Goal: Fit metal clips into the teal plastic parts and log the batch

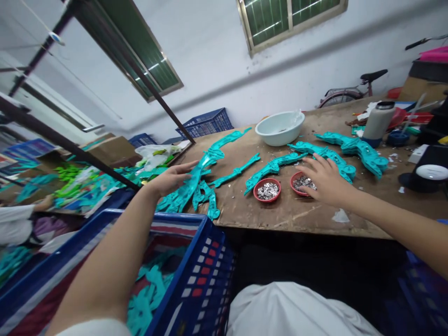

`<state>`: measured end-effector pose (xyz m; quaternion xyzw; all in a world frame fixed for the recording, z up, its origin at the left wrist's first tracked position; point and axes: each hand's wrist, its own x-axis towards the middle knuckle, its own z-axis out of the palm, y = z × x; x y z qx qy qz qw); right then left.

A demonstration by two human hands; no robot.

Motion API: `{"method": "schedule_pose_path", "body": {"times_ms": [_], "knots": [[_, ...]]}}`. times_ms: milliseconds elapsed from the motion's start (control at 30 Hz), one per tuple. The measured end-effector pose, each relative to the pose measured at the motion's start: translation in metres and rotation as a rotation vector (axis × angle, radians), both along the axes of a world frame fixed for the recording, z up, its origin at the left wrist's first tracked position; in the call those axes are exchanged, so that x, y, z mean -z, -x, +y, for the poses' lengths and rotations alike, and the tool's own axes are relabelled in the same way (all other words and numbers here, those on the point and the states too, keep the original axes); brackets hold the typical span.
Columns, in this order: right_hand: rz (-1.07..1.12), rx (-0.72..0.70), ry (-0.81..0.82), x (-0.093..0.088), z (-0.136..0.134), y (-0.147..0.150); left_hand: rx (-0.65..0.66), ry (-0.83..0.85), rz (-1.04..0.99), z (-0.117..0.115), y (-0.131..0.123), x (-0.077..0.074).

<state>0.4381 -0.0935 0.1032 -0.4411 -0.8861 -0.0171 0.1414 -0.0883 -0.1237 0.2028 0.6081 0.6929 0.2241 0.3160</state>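
Observation:
My left hand (173, 177) lies open and flat on a stack of long teal plastic parts (196, 179) at the table's left end. My right hand (324, 179) hovers with fingers spread over a small red dish of silver bits (301, 183), touching its far rim. A second red dish of silver bits (267, 190) sits just left of it. More teal parts (273, 165) lie behind the dishes, and another stack of teal parts (357, 149) lies further right.
A white bowl (280, 128) stands at the back of the wooden table (280, 212). A grey bottle (378, 122) and clutter sit at the right. A blue crate (196, 275) with teal parts stands by my left knee. Boxes of green parts lie left.

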Motion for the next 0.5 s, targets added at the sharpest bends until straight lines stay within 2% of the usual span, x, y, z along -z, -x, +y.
{"method": "schedule_pose_path", "body": {"times_ms": [133, 233, 300, 367, 500], "knots": [[0.015, -0.023, -0.194, -0.019, -0.017, 0.004, 0.244, 0.041, 0.081, -0.019, -0.038, 0.008], [-0.156, 0.008, -0.166, -0.038, -0.020, 0.002, 0.377, 0.109, 0.099, -0.028, -0.066, 0.020], [-0.338, 0.000, -0.027, -0.046, -0.014, -0.001, 0.406, 0.129, 0.065, -0.029, -0.082, 0.035], [-0.514, -0.035, 0.186, -0.048, -0.006, -0.005, 0.460, 0.173, 0.023, -0.027, -0.098, 0.053], [-0.746, -0.095, 0.640, -0.028, 0.004, -0.006, 0.687, 0.327, 0.015, -0.017, -0.134, 0.095]]}}
